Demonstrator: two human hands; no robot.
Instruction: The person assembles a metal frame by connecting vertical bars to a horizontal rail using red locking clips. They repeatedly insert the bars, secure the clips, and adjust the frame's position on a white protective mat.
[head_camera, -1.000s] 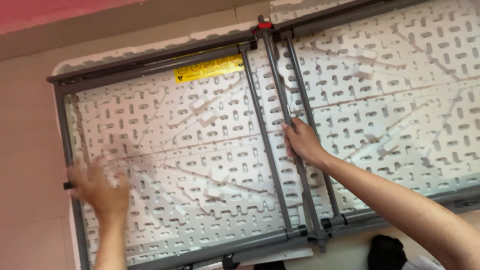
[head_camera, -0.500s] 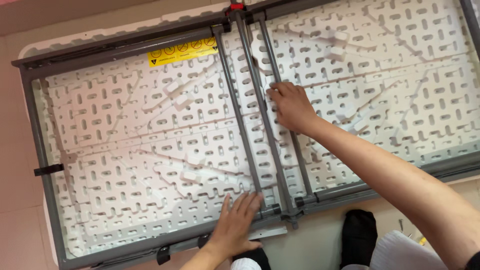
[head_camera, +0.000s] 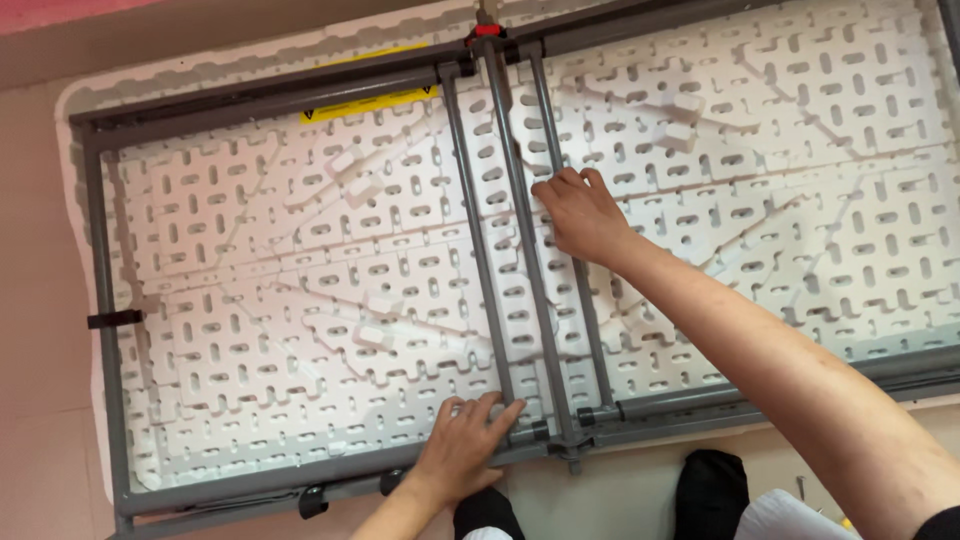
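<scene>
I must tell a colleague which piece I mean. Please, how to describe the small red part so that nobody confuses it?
Start from the white folding table lying upside down on the floor. Follow the grey centre bars away from the right hand to the far frame rail. The red part sits there, the only red piece among grey metal.

Folding table flat on the floor, underside up

The pale tiled floor carries it all: a white plastic folding table lying upside down, its slotted, ribbed underside facing the camera. A grey metal frame runs round the edge, grey crossbars lie side by side across the middle hinge, and a yellow label sits by the far rail.
</scene>
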